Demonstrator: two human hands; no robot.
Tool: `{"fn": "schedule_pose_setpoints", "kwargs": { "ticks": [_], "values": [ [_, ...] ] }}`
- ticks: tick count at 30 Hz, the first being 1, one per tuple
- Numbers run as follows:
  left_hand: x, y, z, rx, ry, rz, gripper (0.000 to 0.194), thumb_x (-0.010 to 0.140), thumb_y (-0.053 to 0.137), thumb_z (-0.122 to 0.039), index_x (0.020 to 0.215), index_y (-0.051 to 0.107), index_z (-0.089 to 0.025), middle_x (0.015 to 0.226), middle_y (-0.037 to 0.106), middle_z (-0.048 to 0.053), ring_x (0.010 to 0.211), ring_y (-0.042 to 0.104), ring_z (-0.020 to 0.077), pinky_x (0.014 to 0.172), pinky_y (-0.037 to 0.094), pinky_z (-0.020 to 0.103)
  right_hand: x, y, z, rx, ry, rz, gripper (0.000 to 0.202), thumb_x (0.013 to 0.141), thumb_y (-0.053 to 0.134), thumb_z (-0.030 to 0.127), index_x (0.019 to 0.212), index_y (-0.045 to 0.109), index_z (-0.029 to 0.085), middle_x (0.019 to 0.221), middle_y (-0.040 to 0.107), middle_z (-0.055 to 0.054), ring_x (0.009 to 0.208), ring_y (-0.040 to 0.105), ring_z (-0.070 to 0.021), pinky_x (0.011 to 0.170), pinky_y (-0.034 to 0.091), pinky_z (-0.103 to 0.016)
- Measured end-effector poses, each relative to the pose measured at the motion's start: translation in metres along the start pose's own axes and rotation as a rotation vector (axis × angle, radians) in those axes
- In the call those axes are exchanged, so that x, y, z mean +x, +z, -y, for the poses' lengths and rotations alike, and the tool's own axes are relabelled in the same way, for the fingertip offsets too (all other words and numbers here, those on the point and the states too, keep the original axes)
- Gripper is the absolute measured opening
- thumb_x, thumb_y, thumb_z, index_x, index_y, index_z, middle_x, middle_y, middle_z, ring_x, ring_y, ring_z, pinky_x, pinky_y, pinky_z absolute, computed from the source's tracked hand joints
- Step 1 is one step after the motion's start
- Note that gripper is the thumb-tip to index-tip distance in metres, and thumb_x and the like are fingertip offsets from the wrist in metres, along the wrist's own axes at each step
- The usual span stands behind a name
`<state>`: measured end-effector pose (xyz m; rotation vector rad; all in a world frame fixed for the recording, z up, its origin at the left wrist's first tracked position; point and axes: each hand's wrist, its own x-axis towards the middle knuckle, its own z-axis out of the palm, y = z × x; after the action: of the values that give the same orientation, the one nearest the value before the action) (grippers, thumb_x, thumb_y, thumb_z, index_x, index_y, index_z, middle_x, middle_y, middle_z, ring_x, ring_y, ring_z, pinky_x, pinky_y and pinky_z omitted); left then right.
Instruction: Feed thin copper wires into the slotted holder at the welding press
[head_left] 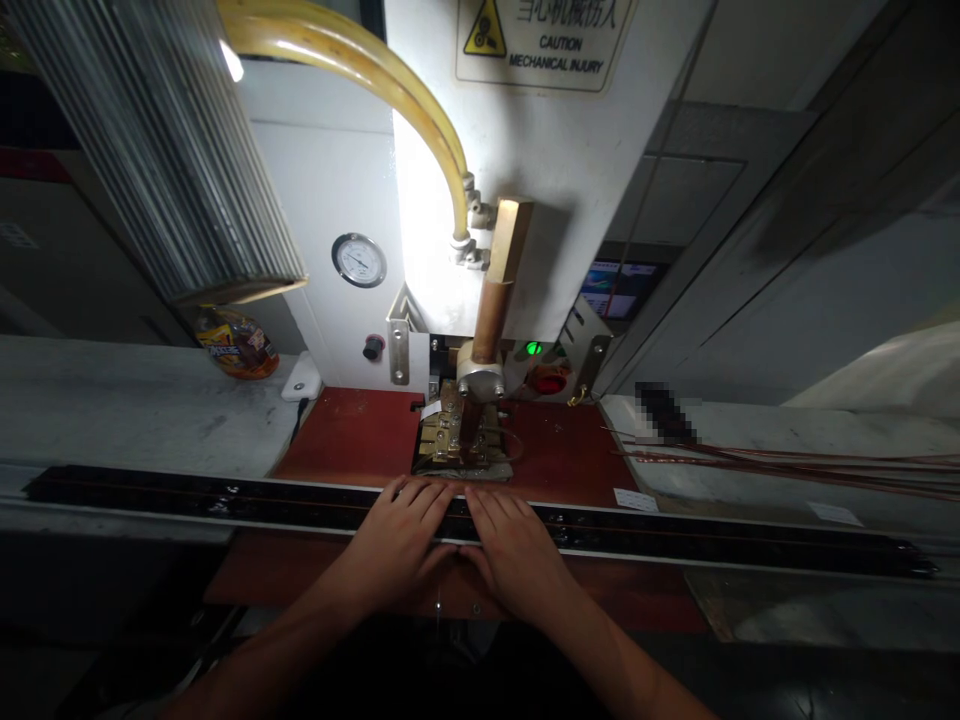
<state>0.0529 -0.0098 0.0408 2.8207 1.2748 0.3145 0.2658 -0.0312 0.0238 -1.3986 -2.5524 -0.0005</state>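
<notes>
A long tray (675, 533) with pale edges and a black inside runs across the whole view, in front of the machine. My left hand (397, 535) rests on its middle, fingers stretched over the top. Beside it lies my right hand (514, 540), its fingers also extended over the tray, and the thumbs nearly meet at the near edge. Just beyond the fingertips stands a brass fixture (448, 430) under a copper rod (495, 315). What may lie beneath my palms is hidden.
Copper rods (750, 464) lie on the right bench. A bottle (236, 343) and white device (302, 380) stand on the left. The machine carries a gauge (359, 260), yellow hoses (375, 75) and a red button (548, 381). A ribbed metal duct (165, 150) hangs upper left.
</notes>
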Motion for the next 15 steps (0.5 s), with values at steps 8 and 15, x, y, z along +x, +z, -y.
{"fn": "schedule_pose_setpoints", "kwargs": {
  "ticks": [8, 15],
  "values": [
    [0.008, 0.011, -0.01, -0.02, 0.012, 0.019, 0.06, 0.096, 0.061, -0.053, 0.143, 0.051, -0.017, 0.14, 0.062, 0.011, 0.126, 0.054, 0.0289, 0.109, 0.036, 0.044, -0.001, -0.003, -0.002, -0.013, -0.017, 0.016, 0.061, 0.097, 0.059, 0.034, 0.149, 0.048, 0.005, 0.144, 0.059, -0.019, 0.127, 0.054, -0.0311, 0.114, 0.035, -0.045],
    [0.007, 0.019, -0.001, -0.009, 0.062, 0.02, 0.062, 0.093, 0.061, -0.058, 0.139, 0.054, -0.017, 0.134, 0.065, 0.01, 0.119, 0.058, 0.0282, 0.103, 0.039, 0.042, -0.002, -0.005, -0.001, -0.005, -0.002, 0.057, 0.057, 0.097, 0.058, 0.033, 0.148, 0.05, 0.008, 0.148, 0.056, -0.018, 0.126, 0.055, -0.0304, 0.11, 0.039, -0.045]
  ]
}}
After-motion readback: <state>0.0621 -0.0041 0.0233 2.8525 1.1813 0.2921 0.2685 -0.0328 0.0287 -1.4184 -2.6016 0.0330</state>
